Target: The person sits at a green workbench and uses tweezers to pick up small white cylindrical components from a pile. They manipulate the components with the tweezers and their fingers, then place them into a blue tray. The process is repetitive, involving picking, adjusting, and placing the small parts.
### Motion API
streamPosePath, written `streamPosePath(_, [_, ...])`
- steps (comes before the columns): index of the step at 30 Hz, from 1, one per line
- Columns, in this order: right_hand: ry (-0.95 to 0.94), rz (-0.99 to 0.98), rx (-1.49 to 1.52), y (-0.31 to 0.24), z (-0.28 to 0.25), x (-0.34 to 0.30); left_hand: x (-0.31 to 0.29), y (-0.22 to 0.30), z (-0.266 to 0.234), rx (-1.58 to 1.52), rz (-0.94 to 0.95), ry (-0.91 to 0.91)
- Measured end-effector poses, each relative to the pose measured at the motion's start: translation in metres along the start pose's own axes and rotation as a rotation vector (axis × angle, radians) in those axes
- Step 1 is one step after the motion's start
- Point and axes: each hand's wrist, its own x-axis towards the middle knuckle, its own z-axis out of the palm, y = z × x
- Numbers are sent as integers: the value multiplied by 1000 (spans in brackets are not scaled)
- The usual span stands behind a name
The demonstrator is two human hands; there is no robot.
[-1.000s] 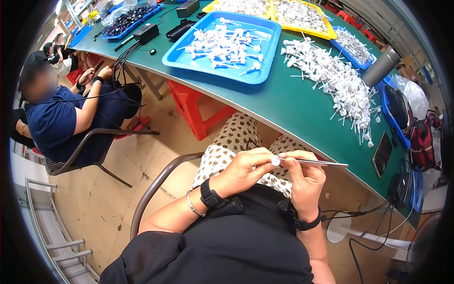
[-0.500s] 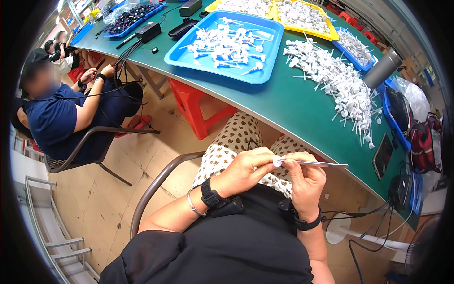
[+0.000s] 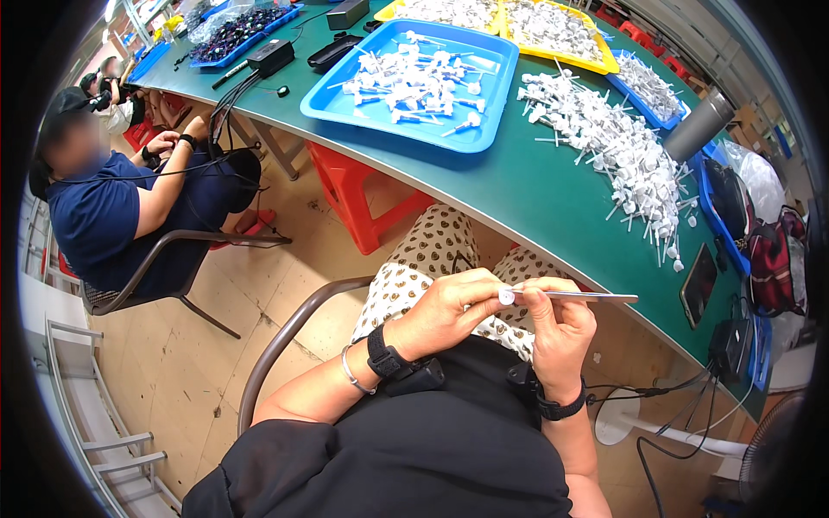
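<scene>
Above my lap, both hands are brought close together. My left hand (image 3: 453, 304) pinches a small white plastic piece with a round end (image 3: 506, 297) between thumb and fingertips. Closed around a thin, flat metal tool (image 3: 609, 299) is my right hand (image 3: 563, 332); the tool sticks out to the right past the fingers. Its other end meets the white piece near the fingertips, where the exact contact is hidden. On the table, a loose pile of similar white pieces with thin stems (image 3: 617, 142) lies beyond my right hand. A blue tray (image 3: 406, 134) holds more of them.
Yellow trays (image 3: 609, 62) of white parts stand at the back of the green table (image 3: 527, 203). A grey cylinder (image 3: 701, 125), a phone (image 3: 698, 287) and cables lie right. Under the table is a red stool (image 3: 358, 203). A co-worker (image 3: 121, 203) sits at left.
My hands stay in nearly the same place, with the metal tool turned very slightly. The co-worker's hands at left have shifted a little.
</scene>
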Motion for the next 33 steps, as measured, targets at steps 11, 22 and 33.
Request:
streamPosePath(11, [10, -53, -116, -1, 1, -1, 2, 1, 0, 13, 44, -13])
streamPosePath(22, [-141, -324, -451, -9, -5, 8, 2, -5, -2, 78, 80, -83])
streamPosePath(33, [-24, 17, 94, -2, 0, 0, 3, 2, -4, 47, 24, 30])
